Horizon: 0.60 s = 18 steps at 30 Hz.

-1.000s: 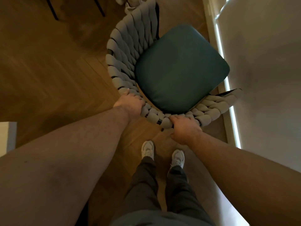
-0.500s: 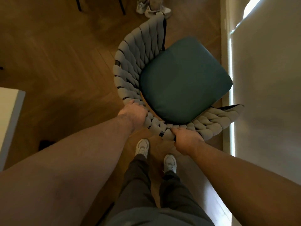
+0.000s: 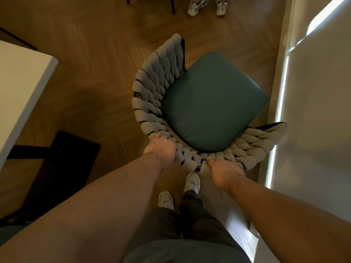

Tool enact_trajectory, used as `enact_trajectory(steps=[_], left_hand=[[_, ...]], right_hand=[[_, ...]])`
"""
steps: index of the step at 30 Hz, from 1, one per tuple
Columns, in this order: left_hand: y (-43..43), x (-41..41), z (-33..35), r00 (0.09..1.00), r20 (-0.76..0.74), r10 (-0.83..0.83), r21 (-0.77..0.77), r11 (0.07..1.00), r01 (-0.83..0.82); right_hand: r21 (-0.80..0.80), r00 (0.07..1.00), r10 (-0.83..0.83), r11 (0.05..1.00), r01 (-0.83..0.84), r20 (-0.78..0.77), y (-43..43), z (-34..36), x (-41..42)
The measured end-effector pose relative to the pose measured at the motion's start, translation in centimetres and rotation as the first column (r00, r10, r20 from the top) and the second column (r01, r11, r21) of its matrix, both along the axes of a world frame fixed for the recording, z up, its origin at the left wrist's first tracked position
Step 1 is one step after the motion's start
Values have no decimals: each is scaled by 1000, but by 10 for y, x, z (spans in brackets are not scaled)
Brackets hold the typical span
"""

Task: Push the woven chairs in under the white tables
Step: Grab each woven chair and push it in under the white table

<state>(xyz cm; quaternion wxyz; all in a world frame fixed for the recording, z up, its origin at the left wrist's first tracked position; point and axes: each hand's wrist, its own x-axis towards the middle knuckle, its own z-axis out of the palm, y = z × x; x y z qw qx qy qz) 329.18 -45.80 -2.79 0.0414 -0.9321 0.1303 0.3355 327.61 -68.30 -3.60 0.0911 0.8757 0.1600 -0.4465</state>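
Beside the white table (image 3: pixel 313 111), the woven chair (image 3: pixel 152 92) faces it diagonally.

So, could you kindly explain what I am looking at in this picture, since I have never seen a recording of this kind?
There is no machine here: a person wears one wide-angle camera on the head, so the picture looks forward and down along both bare arms. The left hand and the right hand each grip the curved back of a woven chair, fingers curled over its rim. The chair has a teal cushion on its seat and stands on a wooden floor. A white table on the right lies close by the chair's open side; the seat is not under it. A second white table shows at the left. Below are the person's own shoes; someone else's shoes show at the top.
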Motion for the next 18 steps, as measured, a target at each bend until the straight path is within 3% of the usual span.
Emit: enact_trajectory(steps=[8, 18], left_hand=[[-5, -88, -7, 997, 14, 77, -64, 995, -76], [-3, -188, -16, 983, 61, 176, -79, 982, -171]], right_hand=[[-78, 1000, 24, 997, -23, 12, 10, -16, -54], [61, 969, 246, 968, -245, -13, 13, -35, -123]])
